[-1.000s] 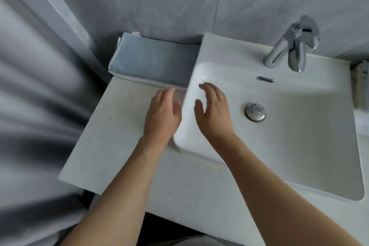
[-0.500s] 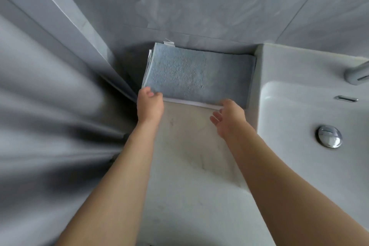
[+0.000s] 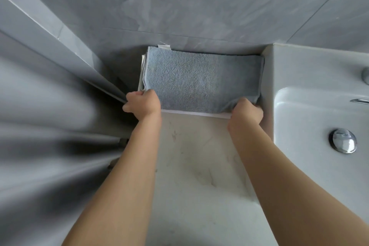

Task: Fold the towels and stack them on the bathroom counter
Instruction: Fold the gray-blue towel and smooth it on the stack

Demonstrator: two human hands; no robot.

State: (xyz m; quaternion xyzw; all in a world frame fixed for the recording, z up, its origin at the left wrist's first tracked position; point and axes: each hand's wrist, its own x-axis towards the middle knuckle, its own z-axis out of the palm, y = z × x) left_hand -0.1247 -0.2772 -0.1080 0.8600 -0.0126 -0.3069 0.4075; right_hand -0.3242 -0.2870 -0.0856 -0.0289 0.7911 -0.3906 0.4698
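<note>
Left hand (image 3: 144, 104) and right hand (image 3: 247, 110), open above the counter earlier, now gripping the folded towels' (image 3: 201, 79) near corners.

Legible text, labels, brands, numbers: I find none. One small white tag (image 3: 164, 46) at the back edge of the folded blue-grey towel (image 3: 201, 78); any printing on it is unreadable.

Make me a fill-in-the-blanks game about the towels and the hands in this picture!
1. The top towel on the stack is the color ____.
2. The left hand and the right hand each hold a near ____ of the stack.
3. Just right of the towels is the white ____, which has a shiny drain.
4. Under the top towel, the edge of a ____ towel peeks out.

Missing words: blue; corner; sink; white
</note>
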